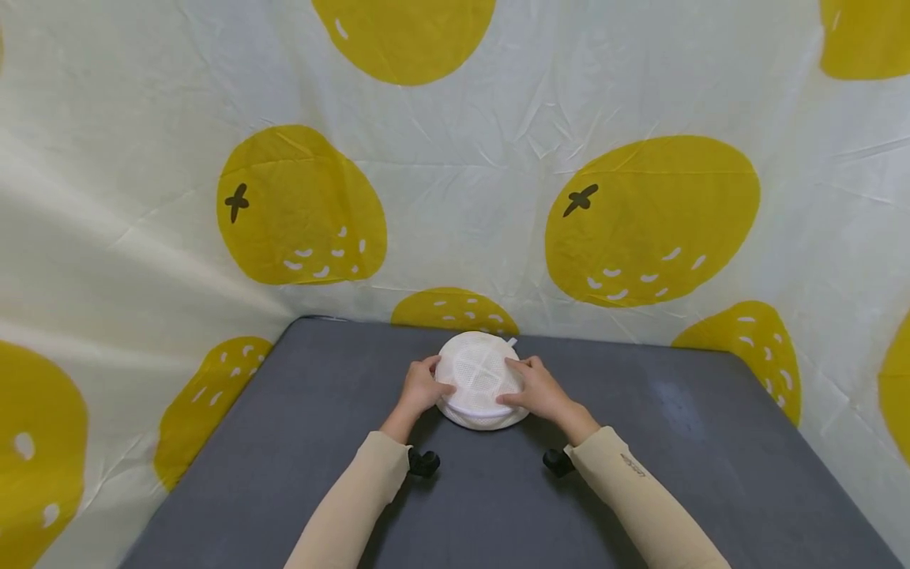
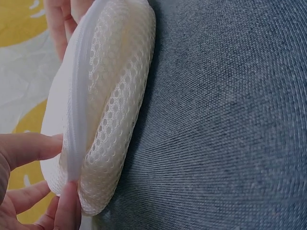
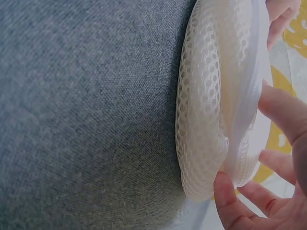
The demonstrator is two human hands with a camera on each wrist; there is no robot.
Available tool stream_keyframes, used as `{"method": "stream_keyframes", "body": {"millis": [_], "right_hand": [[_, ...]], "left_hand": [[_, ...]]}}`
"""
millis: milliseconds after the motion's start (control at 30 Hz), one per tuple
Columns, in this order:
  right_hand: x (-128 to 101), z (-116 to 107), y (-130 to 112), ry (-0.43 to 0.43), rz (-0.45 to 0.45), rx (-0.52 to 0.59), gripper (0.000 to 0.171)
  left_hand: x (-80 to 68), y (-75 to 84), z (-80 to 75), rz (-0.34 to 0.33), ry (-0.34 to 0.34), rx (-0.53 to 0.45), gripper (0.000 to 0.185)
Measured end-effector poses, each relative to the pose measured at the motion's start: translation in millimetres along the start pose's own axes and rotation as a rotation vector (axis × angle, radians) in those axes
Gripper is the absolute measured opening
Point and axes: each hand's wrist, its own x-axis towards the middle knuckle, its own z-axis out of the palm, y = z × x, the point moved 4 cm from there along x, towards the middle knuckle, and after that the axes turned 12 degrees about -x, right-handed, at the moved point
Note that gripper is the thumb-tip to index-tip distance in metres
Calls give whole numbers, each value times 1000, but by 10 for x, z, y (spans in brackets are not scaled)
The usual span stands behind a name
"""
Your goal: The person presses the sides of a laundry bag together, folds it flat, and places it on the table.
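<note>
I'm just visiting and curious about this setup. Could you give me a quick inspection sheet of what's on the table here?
Surface: grey fabric-covered table.
Job's things: round white mesh pouch lying on the table, with a zip band around its edge.
Clutter: nothing seen.
Hands: left hand grips the pouch's left edge; right hand grips its right edge.
Cables: nothing seen; small black wrist cameras under both sleeves.
Surroundings: cream cloth backdrop with yellow fruit prints.

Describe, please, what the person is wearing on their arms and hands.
Both arms wear long beige sleeves, left sleeve and right sleeve, the right with small dark lettering. A small black device sits under each wrist. The left hand and right hand are bare.
</note>
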Motion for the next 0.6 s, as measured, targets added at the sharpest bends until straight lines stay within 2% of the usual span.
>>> {"method": "stream_keyframes", "body": {"millis": [333, 600], "right_hand": [[-3, 6, -48, -7, -8, -29, 81], [11, 39, -40, -6, 1, -54, 81]], "left_hand": [[9, -40, 13, -2, -3, 2, 70], [18, -50, 22, 51, -22, 2, 68]]}}
